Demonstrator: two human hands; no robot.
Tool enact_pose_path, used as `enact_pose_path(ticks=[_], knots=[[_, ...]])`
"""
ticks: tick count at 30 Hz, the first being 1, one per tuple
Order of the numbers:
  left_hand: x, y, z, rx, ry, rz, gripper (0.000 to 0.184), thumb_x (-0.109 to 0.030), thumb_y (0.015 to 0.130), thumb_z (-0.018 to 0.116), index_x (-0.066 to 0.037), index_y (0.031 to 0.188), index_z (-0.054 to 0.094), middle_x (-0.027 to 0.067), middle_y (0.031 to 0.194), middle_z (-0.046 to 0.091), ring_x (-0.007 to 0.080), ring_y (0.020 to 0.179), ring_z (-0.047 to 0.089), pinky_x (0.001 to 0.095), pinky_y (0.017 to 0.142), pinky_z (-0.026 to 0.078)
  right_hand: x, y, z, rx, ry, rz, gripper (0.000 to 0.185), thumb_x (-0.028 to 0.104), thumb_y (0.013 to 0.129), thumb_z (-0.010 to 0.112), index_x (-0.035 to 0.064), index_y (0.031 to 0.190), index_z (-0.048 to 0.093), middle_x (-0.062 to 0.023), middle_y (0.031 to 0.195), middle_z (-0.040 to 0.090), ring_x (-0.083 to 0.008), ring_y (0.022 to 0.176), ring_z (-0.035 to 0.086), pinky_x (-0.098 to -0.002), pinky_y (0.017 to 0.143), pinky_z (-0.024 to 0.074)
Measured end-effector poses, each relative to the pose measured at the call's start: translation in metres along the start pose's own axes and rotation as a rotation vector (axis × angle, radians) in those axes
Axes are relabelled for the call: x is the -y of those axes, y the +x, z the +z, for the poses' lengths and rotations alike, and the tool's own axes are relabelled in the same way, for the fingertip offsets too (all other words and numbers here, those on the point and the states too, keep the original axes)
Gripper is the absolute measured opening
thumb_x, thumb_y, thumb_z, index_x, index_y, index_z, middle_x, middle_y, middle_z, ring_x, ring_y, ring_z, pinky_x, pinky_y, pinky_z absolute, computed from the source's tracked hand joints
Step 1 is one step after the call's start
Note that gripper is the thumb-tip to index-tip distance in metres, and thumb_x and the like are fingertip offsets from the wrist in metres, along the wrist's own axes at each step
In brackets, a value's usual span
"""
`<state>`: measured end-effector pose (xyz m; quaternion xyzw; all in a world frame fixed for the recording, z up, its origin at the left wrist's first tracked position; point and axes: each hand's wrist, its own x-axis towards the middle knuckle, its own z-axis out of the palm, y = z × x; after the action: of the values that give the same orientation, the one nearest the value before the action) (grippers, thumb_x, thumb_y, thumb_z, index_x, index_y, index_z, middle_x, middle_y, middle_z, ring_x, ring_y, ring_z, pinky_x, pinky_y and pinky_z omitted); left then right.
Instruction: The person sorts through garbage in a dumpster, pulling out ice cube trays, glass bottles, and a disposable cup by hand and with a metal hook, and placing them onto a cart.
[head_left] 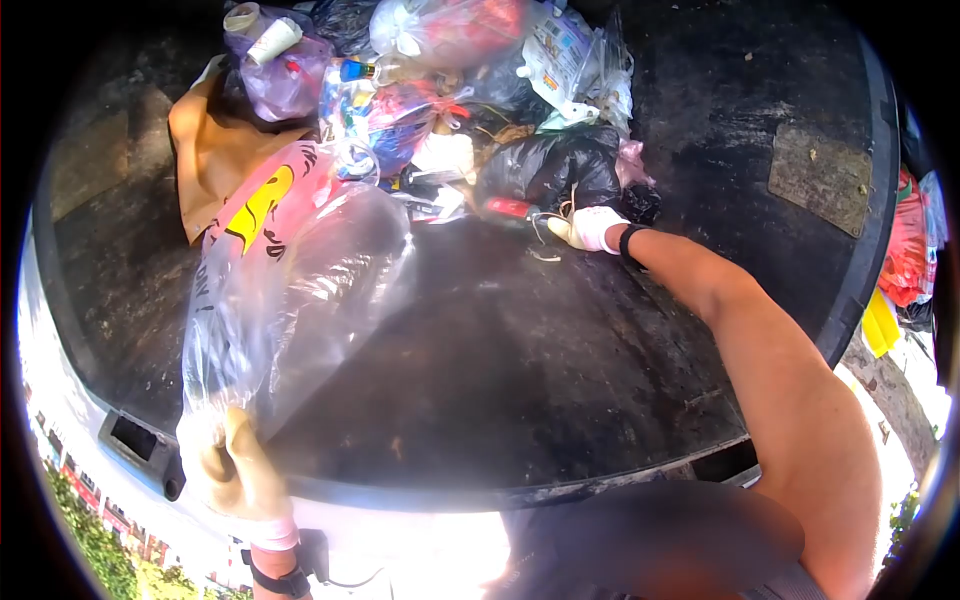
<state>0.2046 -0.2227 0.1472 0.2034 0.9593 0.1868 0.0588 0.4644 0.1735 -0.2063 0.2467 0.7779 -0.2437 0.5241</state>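
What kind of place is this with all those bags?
Probably outdoors, beside a rubbish vehicle or big bin: there's a dark, scuffed bed, heaped rubbish including a black bag and purple bag, and greenery beyond its edge.

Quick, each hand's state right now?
Left hand: closed, holding the clear plastic bag.
Right hand: beside the black bag; its grip cannot be told.

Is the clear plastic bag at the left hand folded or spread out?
Spread out: the bag stretches from the left hand toward the rubbish pile.
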Motion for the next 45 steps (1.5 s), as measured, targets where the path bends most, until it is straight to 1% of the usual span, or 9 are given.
enact_pose_path(ticks=[2, 3, 6, 16, 21, 25, 29, 38, 45], knots=[[-0.002, 0.002, -0.001, 0.009, -0.029, 0.036, 0.015, -0.002, 0.101, 0.069, -0.001, 0.089, 0.059, -0.0003, 0.085, 0.055, 0.0102, 0.078, 0.048, 0.0237, 0.075, 0.043, -0.004, -0.017, -0.02, 0.164, 0.191, 0.116, 0.081, 0.071, 0.105, 0.039, 0.0009, 0.121, 0.076, -0.0193, 0.107, 0.079, -0.0378, 0.101, 0.076, -0.0482, 0.095, 0.0571], [-0.002, 0.003, 0.0, -0.002, -0.024, 0.062, 0.014, -0.001, 0.101, 0.068, -0.001, 0.09, 0.06, 0.0002, 0.086, 0.056, 0.0106, 0.078, 0.049, 0.024, 0.075, 0.043, -0.02, -0.007, -0.013, 0.227, 0.336, 0.181, 0.085, 0.08, 0.101, 0.038, 0.0066, 0.106, 0.081, -0.0046, 0.072, 0.068, -0.0244, 0.064, 0.066, -0.0433, 0.06, 0.0556], [0.003, 0.003, 0.003, -0.023, -0.024, 0.131, 0.01, 0.001, 0.101, 0.066, 0.0, 0.092, 0.062, 0.0019, 0.087, 0.058, 0.0119, 0.079, 0.052, 0.0248, 0.076, 0.044, -0.05, -0.015, -0.022, 0.408, 0.507, 0.348, 0.078, 0.079, 0.101, 0.039, 0.0119, 0.099, 0.078, 0.0022, 0.063, 0.054, -0.0136, 0.044, 0.041, -0.035, 0.045, 0.0325], [-0.001, 0.006, -0.001, 0.008, 0.009, 0.159, 0.004, 0.003, 0.1, 0.064, 0.0, 0.097, 0.065, 0.0068, 0.093, 0.064, 0.0183, 0.081, 0.058, 0.0296, 0.078, 0.048, -0.104, -0.079, -0.082, 0.596, 0.601, 0.395, 0.09, 0.082, 0.104, 0.03, 0.0072, 0.102, 0.08, 0.0049, 0.057, 0.042, -0.011, 0.04, 0.032, -0.033, 0.041, 0.0292], [0.012, 0.003, 0.004, -0.035, 0.008, 0.172, 0.002, 0.002, 0.099, 0.066, 0.0, 0.099, 0.067, 0.0076, 0.094, 0.066, 0.0196, 0.082, 0.061, 0.0309, 0.079, 0.049, -0.053, -0.111, -0.111, 0.324, 0.723, 0.034, 0.074, 0.074, 0.104, 0.054, 0.005, 0.107, 0.081, 0.0019, 0.063, 0.056, -0.011, 0.049, 0.054, -0.0287, 0.049, 0.0469], [0.004, 0.006, 0.002, -0.033, 0.088, 0.17, 0.001, 0.001, 0.099, 0.067, 0.002, 0.1, 0.067, 0.0081, 0.094, 0.068, 0.0199, 0.083, 0.062, 0.0317, 0.079, 0.05, -0.025, -0.068, -0.097, 0.359, 1.015, -0.057, 0.059, 0.064, 0.102, 0.066, 0.0061, 0.106, 0.076, 0.0046, 0.066, 0.057, -0.0085, 0.049, 0.05, -0.0265, 0.046, 0.041], [0.006, 0.008, 0.0, -0.023, 0.067, 0.217, 0.002, 0.0, 0.098, 0.067, 0.002, 0.1, 0.068, 0.0079, 0.094, 0.068, 0.02, 0.083, 0.063, 0.0318, 0.079, 0.05, 0.015, -0.064, -0.1, 0.578, 1.42, -0.114, 0.059, 0.057, 0.111, 0.054, 0.0006, 0.124, 0.068, 0.0081, 0.063, 0.039, -0.0084, 0.048, 0.034, -0.0287, 0.049, 0.0289], [0.001, 0.009, 0.0, -0.05, 0.061, 0.214, 0.002, 0.001, 0.097, 0.069, 0.002, 0.099, 0.069, 0.0091, 0.091, 0.068, 0.0212, 0.079, 0.063, 0.0316, 0.076, 0.051, 0.023, -0.054, -0.083, 0.943, 1.812, -0.216, 0.07, 0.065, 0.11, 0.047, 0.0009, 0.135, 0.062, 0.0094, 0.062, 0.038, -0.007, 0.047, 0.029, -0.0275, 0.049, 0.0233], [0.002, 0.007, 0.002, -0.065, 0.02, 0.172, 0.003, 0.001, 0.097, 0.068, 0.002, 0.099, 0.07, 0.0093, 0.092, 0.069, 0.0211, 0.079, 0.064, 0.0311, 0.076, 0.051, 0.008, -0.019, -0.082, 0.261, 1.1, -0.014, 0.061, 0.063, 0.104, 0.063, 0.0035, 0.108, 0.075, 0.0044, 0.064, 0.051, -0.0136, 0.049, 0.049, -0.0325, 0.049, 0.0414]])
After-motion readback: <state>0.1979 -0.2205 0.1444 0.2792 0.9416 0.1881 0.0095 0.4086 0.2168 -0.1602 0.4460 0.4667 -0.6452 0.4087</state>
